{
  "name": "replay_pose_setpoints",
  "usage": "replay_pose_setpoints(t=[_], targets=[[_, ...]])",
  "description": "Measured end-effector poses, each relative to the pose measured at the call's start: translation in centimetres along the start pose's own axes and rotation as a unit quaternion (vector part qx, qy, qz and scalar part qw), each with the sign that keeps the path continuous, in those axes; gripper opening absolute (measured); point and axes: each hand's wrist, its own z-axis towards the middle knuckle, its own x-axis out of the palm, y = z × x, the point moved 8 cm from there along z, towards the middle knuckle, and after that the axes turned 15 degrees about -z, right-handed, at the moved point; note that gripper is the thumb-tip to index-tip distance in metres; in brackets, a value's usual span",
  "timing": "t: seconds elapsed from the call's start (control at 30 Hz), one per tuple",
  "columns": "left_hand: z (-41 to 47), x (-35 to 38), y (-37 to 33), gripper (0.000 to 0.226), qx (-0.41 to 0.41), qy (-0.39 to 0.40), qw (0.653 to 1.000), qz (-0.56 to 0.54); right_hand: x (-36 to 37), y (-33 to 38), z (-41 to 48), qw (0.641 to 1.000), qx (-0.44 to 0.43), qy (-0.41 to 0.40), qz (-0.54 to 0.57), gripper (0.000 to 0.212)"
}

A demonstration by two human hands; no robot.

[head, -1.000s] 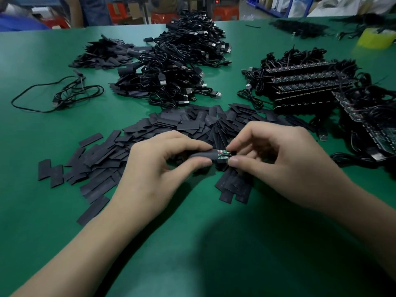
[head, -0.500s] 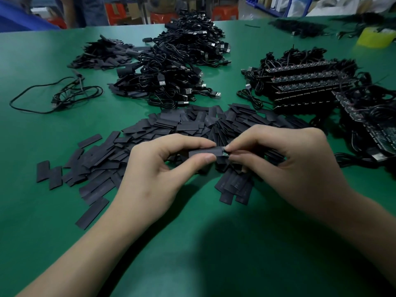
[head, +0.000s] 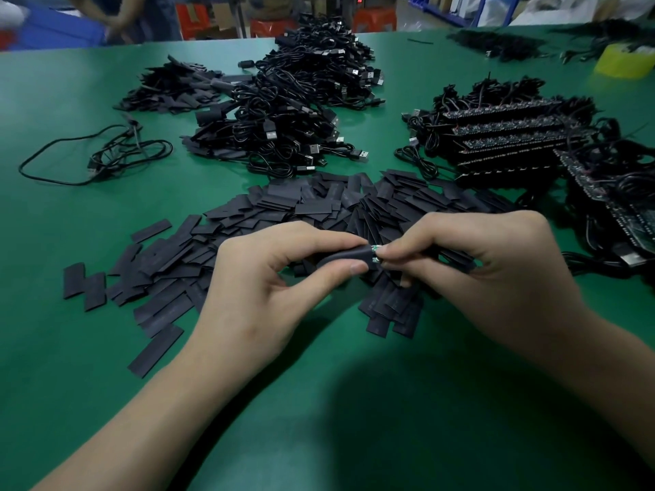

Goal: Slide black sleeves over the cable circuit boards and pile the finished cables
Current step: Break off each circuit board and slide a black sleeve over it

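Note:
My left hand (head: 255,288) pinches a black sleeve (head: 345,256) between thumb and forefinger. My right hand (head: 485,267) pinches the small green circuit board (head: 375,250), whose tip just shows at the sleeve's right end. Both hands hover over a spread of loose flat black sleeves (head: 283,214) on the green table (head: 319,402). A big pile of black USB cables (head: 294,111) lies beyond the sleeves. The cable trailing from the board is hidden under my right hand.
Rows of unsleeved cables with boards (head: 503,136) are stacked at the right. A loose coiled cable (head: 106,154) lies at the left, a smaller dark pile (head: 170,86) behind it. A yellow tape roll (head: 623,60) sits far right. A person stands beyond the far edge.
The sleeve has slid rightward over the circuit board; a second ago more of the green board was exposed, now only its tip shows. Both hands stayed in place.

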Motion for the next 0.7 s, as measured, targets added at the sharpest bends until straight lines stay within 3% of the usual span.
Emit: replay_pose_setpoints(t=[0.7], targets=[[-0.1,0.1,-1.4,0.021,0.036,0.006,0.999,0.027,0.6,-0.8,-0.1,0.993,0.058,0.025,0.095,0.004]])
